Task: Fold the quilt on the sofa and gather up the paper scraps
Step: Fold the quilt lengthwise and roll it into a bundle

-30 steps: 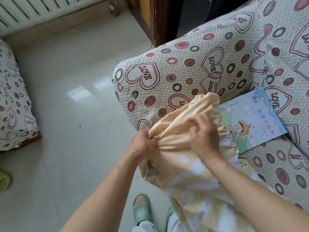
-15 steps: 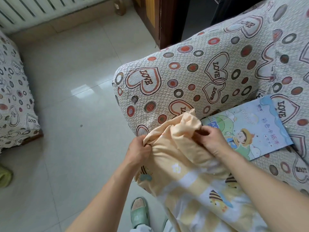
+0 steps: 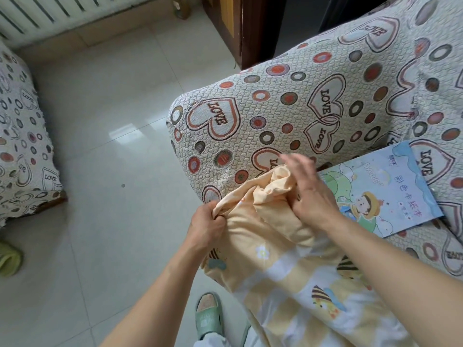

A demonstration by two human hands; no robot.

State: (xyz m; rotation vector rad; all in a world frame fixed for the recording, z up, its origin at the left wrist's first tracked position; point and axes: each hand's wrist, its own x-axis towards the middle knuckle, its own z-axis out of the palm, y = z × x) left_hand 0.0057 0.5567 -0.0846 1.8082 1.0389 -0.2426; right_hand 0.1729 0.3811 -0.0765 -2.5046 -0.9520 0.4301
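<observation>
A pale yellow quilt (image 3: 280, 266) with bees and white squares lies bunched over the front edge of the sofa (image 3: 288, 96), which has a cover printed with hearts and circles. My left hand (image 3: 206, 227) grips the quilt's left corner in a fist. My right hand (image 3: 309, 191) lies on the quilt's bunched top edge with its fingers stretched out and blurred. Beside it on the seat rests a light blue paper pad (image 3: 383, 191) with a cartoon child on its cover; the quilt overlaps its left edge. No loose paper scraps are visible.
Glossy white floor tiles (image 3: 105, 171) spread to the left. A second seat with the same cover (image 3: 22, 146) stands at far left. A radiator (image 3: 45, 13) lines the back wall, a dark wooden cabinet (image 3: 233, 28) rises behind the sofa. My foot in a green slipper (image 3: 208, 316) is below.
My right hand let go of the pinched fabric and spread its fingers over the quilt's top edge. The left hand kept its grip on the corner. The pad's cover shows more.
</observation>
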